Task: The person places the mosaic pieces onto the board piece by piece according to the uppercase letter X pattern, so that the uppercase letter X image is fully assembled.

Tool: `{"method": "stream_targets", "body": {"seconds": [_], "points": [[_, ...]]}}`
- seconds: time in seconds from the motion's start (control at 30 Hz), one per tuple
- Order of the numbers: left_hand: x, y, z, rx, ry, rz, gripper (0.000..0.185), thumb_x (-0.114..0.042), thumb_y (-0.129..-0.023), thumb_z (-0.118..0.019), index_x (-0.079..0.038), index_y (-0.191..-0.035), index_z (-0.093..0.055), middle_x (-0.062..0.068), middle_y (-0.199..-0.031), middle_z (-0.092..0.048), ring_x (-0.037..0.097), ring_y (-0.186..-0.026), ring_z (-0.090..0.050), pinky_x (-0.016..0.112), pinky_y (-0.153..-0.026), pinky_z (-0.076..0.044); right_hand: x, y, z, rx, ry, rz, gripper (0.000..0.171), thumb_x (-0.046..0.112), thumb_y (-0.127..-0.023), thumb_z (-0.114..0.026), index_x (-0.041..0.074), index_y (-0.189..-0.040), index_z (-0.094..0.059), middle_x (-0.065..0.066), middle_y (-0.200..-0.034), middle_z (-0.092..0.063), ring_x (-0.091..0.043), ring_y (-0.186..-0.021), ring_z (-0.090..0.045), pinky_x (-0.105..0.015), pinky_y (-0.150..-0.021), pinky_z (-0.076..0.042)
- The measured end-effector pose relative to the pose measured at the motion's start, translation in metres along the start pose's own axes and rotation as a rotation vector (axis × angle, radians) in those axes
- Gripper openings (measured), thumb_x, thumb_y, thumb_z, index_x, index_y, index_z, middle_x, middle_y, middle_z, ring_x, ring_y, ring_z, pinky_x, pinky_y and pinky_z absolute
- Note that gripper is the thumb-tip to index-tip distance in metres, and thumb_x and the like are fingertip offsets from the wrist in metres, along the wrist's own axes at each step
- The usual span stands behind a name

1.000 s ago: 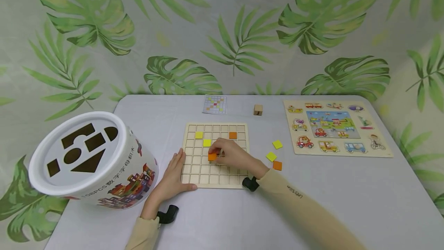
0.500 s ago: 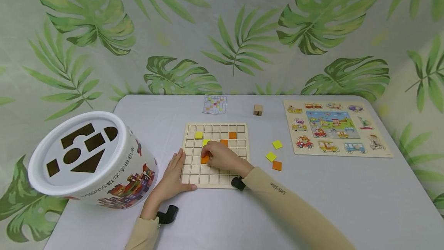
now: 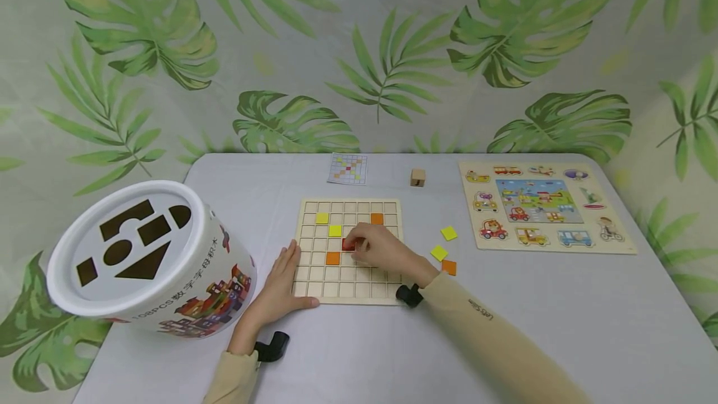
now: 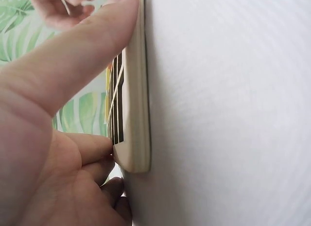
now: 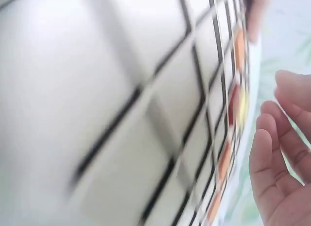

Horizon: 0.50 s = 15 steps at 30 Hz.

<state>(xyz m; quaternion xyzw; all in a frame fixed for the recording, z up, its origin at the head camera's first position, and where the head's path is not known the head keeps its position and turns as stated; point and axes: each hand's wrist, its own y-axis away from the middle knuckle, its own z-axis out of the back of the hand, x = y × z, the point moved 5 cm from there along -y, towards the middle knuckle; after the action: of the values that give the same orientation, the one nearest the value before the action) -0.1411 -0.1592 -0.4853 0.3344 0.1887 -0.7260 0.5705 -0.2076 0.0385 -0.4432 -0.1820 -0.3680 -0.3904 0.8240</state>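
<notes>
One red tile (image 5: 233,106) lies in the gridded board (image 3: 332,290).

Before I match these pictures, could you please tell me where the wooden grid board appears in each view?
Head: the wooden grid board lies below centre.
Left wrist: edge-on, left of centre, running down from the top.
Right wrist: close up, filling the left and middle.
Shared landmark: the right hand, visible in all three.

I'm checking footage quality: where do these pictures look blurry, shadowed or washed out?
Head: softly, evenly lit, pale wooden grid board clear; left wrist: soft shadow on white cloth tabletop beside the board; right wrist: the board's near part blurred, glaring white upper left.
</notes>
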Motion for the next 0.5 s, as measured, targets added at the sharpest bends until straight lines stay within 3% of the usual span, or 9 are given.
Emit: {"method": "stream_targets", "body": {"seconds": [0.3,0.5], "points": [[0.001,0.000,-0.002,-0.001,0.001,-0.014,0.116,-0.035,-0.062,-0.081,0.005,-0.141,-0.007,0.013,-0.149,0.004,0.033,-0.134,0.008,0.051,-0.104,-0.001,-0.057,0.062,0.060,-0.182,0.020,-0.082,0.018,0.000,-0.077,-0.067,0.004,-0.094,-0.065,-0.005,-0.089,-0.061,-0.016,-0.078,-0.052,-0.030,-0.069,-0.047],[0.000,0.000,-0.001,-0.006,-0.010,-0.022,0.116,-0.037,-0.062,-0.080,0.006,-0.141,-0.008,0.015,-0.149,0.003,0.034,-0.134,0.007,0.051,-0.104,-0.001,-0.088,0.097,0.079,-0.196,0.059,-0.194,0.018,0.003,-0.077,-0.067,0.005,-0.095,-0.064,-0.004,-0.089,-0.060,-0.017,-0.078,-0.052,-0.032,-0.069,-0.047]]}}
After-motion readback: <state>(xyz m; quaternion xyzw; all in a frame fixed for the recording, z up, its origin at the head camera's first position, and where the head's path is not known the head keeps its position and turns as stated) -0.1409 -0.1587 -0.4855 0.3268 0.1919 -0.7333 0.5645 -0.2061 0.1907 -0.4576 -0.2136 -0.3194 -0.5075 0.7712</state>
